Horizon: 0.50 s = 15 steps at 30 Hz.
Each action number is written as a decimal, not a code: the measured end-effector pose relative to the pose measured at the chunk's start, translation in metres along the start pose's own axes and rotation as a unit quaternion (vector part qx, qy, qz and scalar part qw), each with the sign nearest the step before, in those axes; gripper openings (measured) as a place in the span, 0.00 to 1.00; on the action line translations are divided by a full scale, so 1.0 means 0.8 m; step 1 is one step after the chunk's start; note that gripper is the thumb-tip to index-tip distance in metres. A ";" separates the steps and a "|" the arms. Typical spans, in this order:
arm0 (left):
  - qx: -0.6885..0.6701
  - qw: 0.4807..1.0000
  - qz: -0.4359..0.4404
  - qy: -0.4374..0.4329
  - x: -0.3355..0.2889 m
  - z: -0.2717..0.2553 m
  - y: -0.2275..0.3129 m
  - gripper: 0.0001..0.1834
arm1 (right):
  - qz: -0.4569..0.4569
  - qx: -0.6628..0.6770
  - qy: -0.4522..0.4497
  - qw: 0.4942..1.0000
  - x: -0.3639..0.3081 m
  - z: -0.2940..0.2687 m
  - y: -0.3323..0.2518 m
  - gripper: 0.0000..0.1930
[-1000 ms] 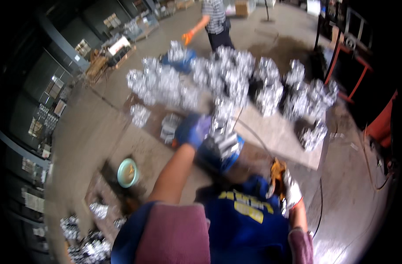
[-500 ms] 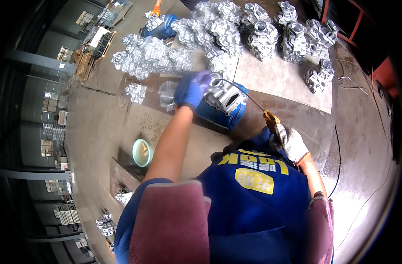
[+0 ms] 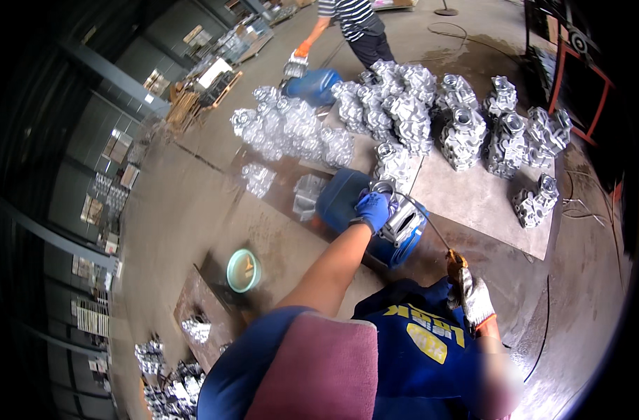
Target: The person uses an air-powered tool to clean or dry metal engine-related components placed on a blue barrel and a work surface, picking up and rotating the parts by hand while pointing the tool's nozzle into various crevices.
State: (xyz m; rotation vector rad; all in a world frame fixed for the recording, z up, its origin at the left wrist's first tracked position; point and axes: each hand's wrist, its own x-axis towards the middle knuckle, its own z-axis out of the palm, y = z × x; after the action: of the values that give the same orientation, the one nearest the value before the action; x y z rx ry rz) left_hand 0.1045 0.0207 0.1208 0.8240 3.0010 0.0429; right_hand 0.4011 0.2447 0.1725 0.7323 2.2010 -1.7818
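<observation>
A silver metal casting point(image 3: 406, 222) with round and oblong openings lies on a blue plastic drum point(image 3: 342, 199) turned on its side. My left hand point(image 3: 373, 211), in a blue glove, grips the casting near its round opening; some fingertips are hidden. In a white work glove, my right hand point(image 3: 476, 299) is closed around the yellow-orange handle of an air blow gun point(image 3: 458, 263). The gun's long thin tube slants up to the left, with its tip at the casting's round opening.
Rows of similar castings point(image 3: 464, 136) stand on metal sheets point(image 3: 466, 210) beyond the drum. A green basin point(image 3: 244, 271) stands on the floor at left. Across, a co-worker's orange-gloved hand point(image 3: 302, 49) holds a casting on another blue drum point(image 3: 314, 85). A black hose point(image 3: 545, 329) trails at right.
My left hand has come from beside the casting onto it. The view has tilted up, bringing more of the co-worker into sight. The blow gun stays in my right hand.
</observation>
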 end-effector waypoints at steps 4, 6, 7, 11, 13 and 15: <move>0.000 0.997 -0.083 -0.001 0.011 0.020 -0.015 0.19 | -0.039 0.064 -0.001 0.997 -0.014 -0.013 0.019 0.30; 0.037 0.997 -0.062 -0.018 0.023 0.010 -0.013 0.21 | -0.154 0.004 0.021 0.988 -0.025 -0.028 0.037 0.22; 0.144 0.988 -0.053 -0.017 0.026 0.022 -0.020 0.20 | -0.245 -0.095 0.035 0.964 -0.037 -0.033 0.038 0.19; 0.081 0.980 -0.099 -0.150 0.036 0.041 -0.030 0.23 | -0.168 0.029 -0.042 0.985 -0.032 -0.031 0.080 0.20; 0.150 0.968 -0.068 -0.191 0.038 0.046 -0.059 0.31 | -0.011 0.255 -0.115 0.960 -0.026 -0.018 0.093 0.23; 0.083 0.977 -0.050 -0.190 0.037 0.010 -0.009 0.36 | 0.108 0.418 -0.145 0.890 -0.022 -0.015 0.130 0.21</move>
State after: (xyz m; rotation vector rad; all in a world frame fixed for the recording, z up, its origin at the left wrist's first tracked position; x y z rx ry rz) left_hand 0.0759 0.0296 0.1118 0.6055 2.7014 -0.3333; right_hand 0.4700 0.2671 0.0951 0.7392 1.0534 -2.4945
